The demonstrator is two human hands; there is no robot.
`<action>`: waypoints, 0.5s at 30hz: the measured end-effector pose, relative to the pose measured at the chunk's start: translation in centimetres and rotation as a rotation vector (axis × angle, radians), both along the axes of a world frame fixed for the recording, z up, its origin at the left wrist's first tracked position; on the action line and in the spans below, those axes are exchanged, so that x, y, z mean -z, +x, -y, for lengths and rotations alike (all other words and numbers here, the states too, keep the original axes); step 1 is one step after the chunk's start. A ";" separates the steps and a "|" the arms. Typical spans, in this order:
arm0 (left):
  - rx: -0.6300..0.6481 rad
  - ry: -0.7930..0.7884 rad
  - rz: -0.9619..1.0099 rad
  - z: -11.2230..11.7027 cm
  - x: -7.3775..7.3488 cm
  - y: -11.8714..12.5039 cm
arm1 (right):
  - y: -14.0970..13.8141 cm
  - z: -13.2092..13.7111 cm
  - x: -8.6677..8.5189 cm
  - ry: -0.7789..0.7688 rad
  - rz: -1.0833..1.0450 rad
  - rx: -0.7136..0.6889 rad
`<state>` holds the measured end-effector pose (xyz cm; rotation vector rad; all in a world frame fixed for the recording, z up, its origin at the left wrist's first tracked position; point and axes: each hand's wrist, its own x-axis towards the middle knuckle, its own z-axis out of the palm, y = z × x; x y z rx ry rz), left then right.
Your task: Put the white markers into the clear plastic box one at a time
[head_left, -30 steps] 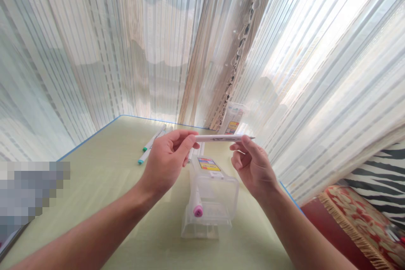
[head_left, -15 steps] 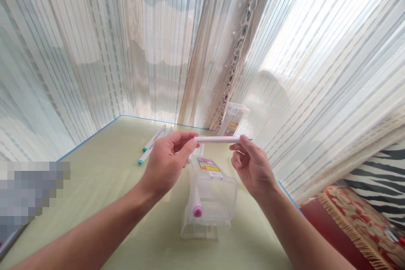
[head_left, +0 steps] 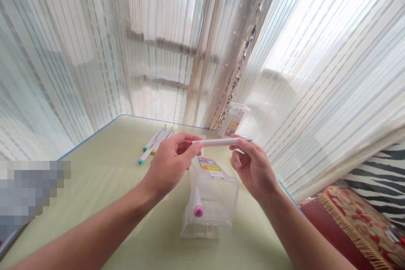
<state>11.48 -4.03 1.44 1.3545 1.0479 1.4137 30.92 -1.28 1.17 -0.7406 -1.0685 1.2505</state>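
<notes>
A white marker [head_left: 218,142] is held level between my two hands, above the table. My left hand [head_left: 172,156] is closed on its left end, where a bit of red shows between the fingers. My right hand [head_left: 251,162] pinches the other end, and a dark tip sticks out past the fingertips. Below the hands lies a clear plastic marker case [head_left: 215,202] with its lid open towards me and a yellow label on it. Inside the case rests a marker with a pink end [head_left: 198,211].
Several white markers [head_left: 148,152] with green, teal and yellow ends lie at the back left of the green table [head_left: 104,185]. Another clear case [head_left: 233,120] stands upright by the curtain [head_left: 158,50]. To the right is a seat with a fringed, patterned cover [head_left: 357,215].
The marker has tilted slightly, its left end a little lower, and red now shows at that end. Both hands keep nearly the same place. The view has shifted slightly.
</notes>
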 end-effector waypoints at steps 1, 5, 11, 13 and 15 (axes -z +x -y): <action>0.004 0.001 -0.010 0.0 0.0 0.0 | -0.1 0.0 0.0 0.004 0.005 -0.012; 0.005 0.014 -0.016 -0.1 0.1 -0.1 | -0.3 0.2 0.0 0.020 0.017 -0.033; 0.025 0.031 0.014 -0.1 0.2 -0.3 | -0.3 0.2 0.1 0.019 0.021 -0.040; 0.038 0.037 0.039 -0.1 0.2 -0.3 | -0.2 0.1 0.1 0.019 0.018 -0.051; 0.048 0.034 0.070 -0.1 0.2 -0.2 | -0.1 0.1 0.1 0.016 0.007 -0.057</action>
